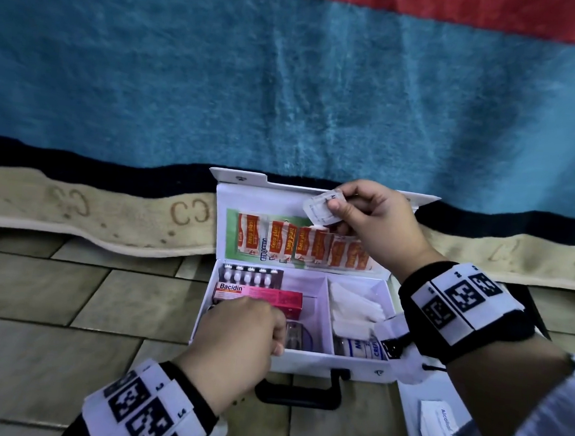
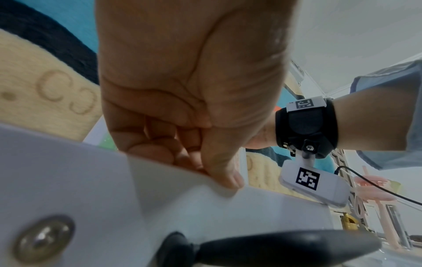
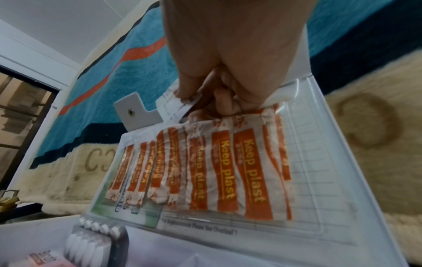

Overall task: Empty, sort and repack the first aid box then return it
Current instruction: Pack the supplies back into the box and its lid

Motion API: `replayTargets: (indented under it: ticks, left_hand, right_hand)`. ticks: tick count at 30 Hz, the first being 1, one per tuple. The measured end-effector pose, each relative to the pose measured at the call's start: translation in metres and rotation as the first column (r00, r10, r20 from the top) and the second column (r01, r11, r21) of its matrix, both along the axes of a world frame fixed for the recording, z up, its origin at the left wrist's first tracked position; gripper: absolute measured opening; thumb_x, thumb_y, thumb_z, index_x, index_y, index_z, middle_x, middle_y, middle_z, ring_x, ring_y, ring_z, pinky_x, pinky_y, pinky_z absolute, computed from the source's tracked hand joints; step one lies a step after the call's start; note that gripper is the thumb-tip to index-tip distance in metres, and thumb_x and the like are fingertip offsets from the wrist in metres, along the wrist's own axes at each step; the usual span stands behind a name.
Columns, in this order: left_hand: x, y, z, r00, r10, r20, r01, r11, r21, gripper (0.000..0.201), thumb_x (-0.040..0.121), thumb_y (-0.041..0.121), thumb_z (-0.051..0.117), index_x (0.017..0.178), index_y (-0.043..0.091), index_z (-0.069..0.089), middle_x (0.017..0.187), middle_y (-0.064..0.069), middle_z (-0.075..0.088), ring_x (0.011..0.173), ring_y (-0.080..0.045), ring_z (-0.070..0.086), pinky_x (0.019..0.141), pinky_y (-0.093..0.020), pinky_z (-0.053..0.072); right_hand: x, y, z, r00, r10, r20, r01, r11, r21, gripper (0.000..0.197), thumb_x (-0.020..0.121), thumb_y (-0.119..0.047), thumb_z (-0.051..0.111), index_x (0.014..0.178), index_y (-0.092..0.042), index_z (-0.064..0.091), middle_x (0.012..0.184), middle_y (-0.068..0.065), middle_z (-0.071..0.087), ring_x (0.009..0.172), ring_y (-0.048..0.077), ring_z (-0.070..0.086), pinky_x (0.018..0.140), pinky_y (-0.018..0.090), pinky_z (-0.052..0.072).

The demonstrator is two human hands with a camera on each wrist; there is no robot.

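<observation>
Nearest the camera, on the tiled floor (image 1: 70,291), a white alcohol-swab packet (image 1: 438,424) is lying on a white surface at the lower right, partly hidden by the right sleeve. Just beyond it, the black carry handle (image 1: 301,390) of the first aid box (image 1: 303,363) is lying flat against the floor in front of the box's front wall.

Over the front left corner of the open box, the left hand (image 1: 244,330) is reaching in with its fingers (image 2: 182,155) curled and its thumb pressing on the front wall's rim; what the curled fingers are holding, if anything, I cannot tell. Just behind that hand, a pink Bacidin carton (image 1: 260,296) is lying across the left compartment, with a blister strip of white capsules (image 1: 249,276) behind it against the back wall. White gauze pads (image 1: 354,307) are filling the right compartment, and a rolled crepe bandage (image 1: 360,347) is sitting at its front.

Farther back, the lid (image 1: 263,199) is standing upright against the hanging blanket (image 1: 289,81), and a row of orange Keep plast plasters (image 1: 298,240) is sitting in the lid's clear pocket. At the top of that pocket, the right hand (image 1: 371,220) is pinching a small white sachet (image 1: 322,208) between thumb and fingers (image 3: 224,101), with the lower fingers touching the tops of the plasters.
</observation>
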State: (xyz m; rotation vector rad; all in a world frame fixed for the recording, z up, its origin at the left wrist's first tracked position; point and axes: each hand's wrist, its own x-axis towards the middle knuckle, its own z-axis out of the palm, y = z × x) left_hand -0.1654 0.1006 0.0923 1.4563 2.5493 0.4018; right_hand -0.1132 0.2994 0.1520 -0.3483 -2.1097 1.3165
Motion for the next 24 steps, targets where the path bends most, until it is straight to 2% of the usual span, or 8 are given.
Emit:
replayTargets:
  ticks: [5,9,11,13,16,17,20,24]
  left_hand:
    - [-0.0002,0.0004,0.0002,1.000,0.008,0.007,-0.008,1.000,-0.002,0.006,0.081,0.026,0.063,0.086,0.028,0.066,0.085,0.010,0.069,0.085,-0.005,0.060,0.072,-0.018,0.045]
    - [0.0000,0.0003,0.0003,1.000,0.003,0.009,-0.003,1.000,0.000,0.005,0.081,0.025,0.063,0.085,0.028,0.066,0.084,0.010,0.069,0.085,-0.005,0.060,0.071,-0.018,0.046]
    - [-0.0001,0.0004,0.0005,1.000,0.002,0.009,-0.002,1.000,-0.001,0.005,0.081,0.026,0.063,0.085,0.028,0.066,0.084,0.009,0.069,0.085,-0.005,0.060,0.071,-0.018,0.045]
    - [-0.0002,0.0004,0.0007,1.000,-0.004,0.005,0.004,1.000,0.000,0.005,0.081,0.027,0.063,0.085,0.028,0.066,0.085,0.009,0.069,0.085,-0.005,0.060,0.072,-0.018,0.046]
    - [-0.0002,0.0007,0.0006,1.000,-0.005,0.003,0.005,1.000,-0.003,0.006,0.082,0.028,0.063,0.086,0.028,0.066,0.087,0.008,0.070,0.087,-0.006,0.061,0.073,-0.018,0.046]
    - [-0.0002,0.0006,0.0004,1.000,-0.001,0.006,0.001,1.000,-0.005,0.005,0.082,0.028,0.063,0.086,0.028,0.066,0.087,0.008,0.070,0.087,-0.007,0.061,0.074,-0.018,0.047]
    - [-0.0007,0.0004,-0.0012,1.000,0.005,0.020,-0.005,1.000,-0.007,0.004,0.080,0.029,0.064,0.084,0.029,0.065,0.087,0.008,0.070,0.086,-0.007,0.062,0.075,-0.020,0.048]
    - [-0.0009,0.0004,-0.0018,1.000,0.009,0.018,-0.009,1.000,-0.007,0.004,0.079,0.027,0.065,0.081,0.030,0.065,0.084,0.011,0.070,0.083,-0.004,0.061,0.073,-0.019,0.046]
  right_hand:
    - [0.0010,-0.0007,0.0018,1.000,-0.027,0.001,0.027,1.000,0.017,0.018,0.087,-0.008,0.063,0.076,-0.021,0.059,0.052,-0.012,0.065,0.041,0.003,0.054,0.047,0.015,0.043]
    - [0.0012,-0.0006,0.0028,0.998,-0.056,-0.012,0.056,0.998,0.009,0.020,0.090,-0.012,0.060,0.076,-0.025,0.054,0.049,-0.013,0.061,0.041,0.005,0.054,0.046,0.018,0.041]
    - [0.0015,-0.0014,0.0025,0.999,-0.050,0.004,0.050,0.998,0.038,0.020,0.090,-0.012,0.060,0.076,-0.026,0.054,0.049,-0.015,0.061,0.042,0.002,0.054,0.046,0.016,0.043]
    - [0.0012,-0.0018,0.0008,0.999,-0.040,0.021,0.039,0.997,0.069,0.021,0.088,-0.011,0.063,0.075,-0.027,0.056,0.053,-0.018,0.064,0.046,-0.001,0.056,0.051,0.013,0.044]
    - [0.0019,-0.0013,-0.0005,0.997,-0.043,0.063,0.032,0.987,0.159,0.023,0.082,-0.013,0.070,0.070,-0.031,0.061,0.061,-0.020,0.067,0.059,-0.005,0.060,0.062,0.015,0.047]
    - [0.0025,-0.0018,-0.0002,0.995,-0.040,0.095,0.020,0.980,0.199,0.022,0.080,-0.014,0.072,0.069,-0.032,0.064,0.062,-0.022,0.067,0.062,-0.006,0.061,0.063,0.012,0.046]
    - [0.0039,-0.0039,0.0018,0.982,-0.064,0.178,0.013,0.962,0.272,0.016,0.076,-0.019,0.076,0.068,-0.031,0.069,0.059,-0.027,0.064,0.060,-0.009,0.058,0.058,0.003,0.040]
    - [0.0037,-0.0046,0.0064,0.964,-0.131,0.233,0.047,0.941,0.336,0.006,0.077,-0.021,0.076,0.073,-0.025,0.072,0.059,-0.019,0.063,0.057,-0.009,0.055,0.055,0.004,0.038]
